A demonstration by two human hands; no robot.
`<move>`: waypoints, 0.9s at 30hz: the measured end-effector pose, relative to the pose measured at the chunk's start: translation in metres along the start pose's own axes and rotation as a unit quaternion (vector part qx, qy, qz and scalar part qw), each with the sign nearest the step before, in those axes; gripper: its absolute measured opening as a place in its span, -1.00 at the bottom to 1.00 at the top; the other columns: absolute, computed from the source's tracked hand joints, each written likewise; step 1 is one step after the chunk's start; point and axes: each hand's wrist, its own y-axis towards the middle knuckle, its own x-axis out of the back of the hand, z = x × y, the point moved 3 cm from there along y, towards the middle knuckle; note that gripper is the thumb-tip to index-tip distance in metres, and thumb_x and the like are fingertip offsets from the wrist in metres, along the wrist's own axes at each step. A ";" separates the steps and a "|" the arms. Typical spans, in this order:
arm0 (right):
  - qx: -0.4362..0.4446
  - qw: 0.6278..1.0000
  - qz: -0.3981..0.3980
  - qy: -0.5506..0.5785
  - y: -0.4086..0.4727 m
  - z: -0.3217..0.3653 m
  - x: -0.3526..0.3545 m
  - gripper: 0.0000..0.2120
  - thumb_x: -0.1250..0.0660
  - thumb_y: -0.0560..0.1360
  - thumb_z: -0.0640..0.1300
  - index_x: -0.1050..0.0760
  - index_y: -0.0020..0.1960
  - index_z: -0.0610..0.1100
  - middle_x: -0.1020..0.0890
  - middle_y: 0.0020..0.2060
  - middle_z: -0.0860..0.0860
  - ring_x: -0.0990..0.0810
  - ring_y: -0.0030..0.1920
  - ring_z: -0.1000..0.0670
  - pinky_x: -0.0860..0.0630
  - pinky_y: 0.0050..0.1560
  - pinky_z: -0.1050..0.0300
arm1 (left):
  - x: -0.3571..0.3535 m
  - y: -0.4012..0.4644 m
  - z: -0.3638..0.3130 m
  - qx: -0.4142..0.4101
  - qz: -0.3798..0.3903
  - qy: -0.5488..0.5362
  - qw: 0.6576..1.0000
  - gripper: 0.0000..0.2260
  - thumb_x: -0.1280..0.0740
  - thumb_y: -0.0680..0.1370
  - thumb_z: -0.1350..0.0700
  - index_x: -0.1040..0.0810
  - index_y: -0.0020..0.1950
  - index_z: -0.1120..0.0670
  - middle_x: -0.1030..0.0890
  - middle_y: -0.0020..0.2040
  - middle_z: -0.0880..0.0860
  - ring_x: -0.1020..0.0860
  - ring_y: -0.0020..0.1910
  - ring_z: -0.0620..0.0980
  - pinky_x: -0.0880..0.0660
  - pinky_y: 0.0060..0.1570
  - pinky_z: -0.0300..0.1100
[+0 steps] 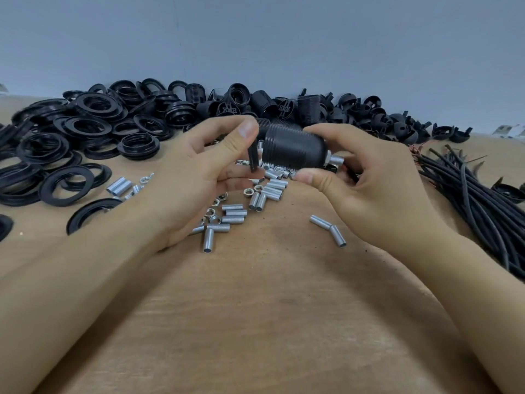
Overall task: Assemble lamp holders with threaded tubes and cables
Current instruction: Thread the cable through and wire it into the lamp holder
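My right hand grips a black ribbed lamp holder lying on its side above the table, with a silver threaded tube sticking out of its right end. My left hand pinches a short black piece, perhaps a cable end, between thumb and fingers just left of the holder's open mouth. What lies inside the holder is hidden. Loose silver threaded tubes and small nuts lie scattered on the wooden table below both hands.
Black threaded rings are piled at the left. More lamp holder bodies and caps line the back wall. A bundle of black cables lies at the right. Two tubes lie apart at centre right.
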 end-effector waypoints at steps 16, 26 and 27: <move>0.043 0.998 0.014 -0.045 0.000 0.004 0.000 -0.61 -0.49 0.44 -0.12 -0.55 0.24 -0.13 -0.61 -0.06 0.11 -0.45 -0.25 0.30 -0.32 -0.16 0.48 | -0.003 -0.002 0.004 -0.008 0.047 0.059 0.997 -0.51 -0.36 0.41 -0.24 -0.64 0.16 0.08 -0.71 0.00 0.17 -0.71 -0.16 0.15 -0.61 -0.24 -0.20; -0.003 0.998 0.056 -0.006 0.000 0.002 0.004 -0.61 -0.42 0.43 0.06 -0.55 0.21 -0.06 -0.68 -0.05 0.00 -0.64 -0.02 -0.04 -0.52 0.00 -0.02 | 0.004 -0.002 -0.006 -0.058 0.112 0.082 0.989 -0.51 -0.58 0.38 0.15 -0.56 0.28 0.04 -0.66 0.16 0.11 -0.63 0.17 0.08 -0.58 0.14 -0.03; -0.010 0.998 0.057 -0.004 0.000 0.002 0.002 -0.62 -0.43 0.44 0.05 -0.55 0.21 -0.05 -0.68 -0.05 0.01 -0.64 -0.02 -0.02 -0.52 0.01 0.01 | 0.004 -0.003 -0.008 -0.062 0.124 0.065 0.988 -0.48 -0.57 0.34 0.20 -0.56 0.27 0.06 -0.64 0.22 0.14 -0.61 0.22 0.11 -0.57 0.18 0.00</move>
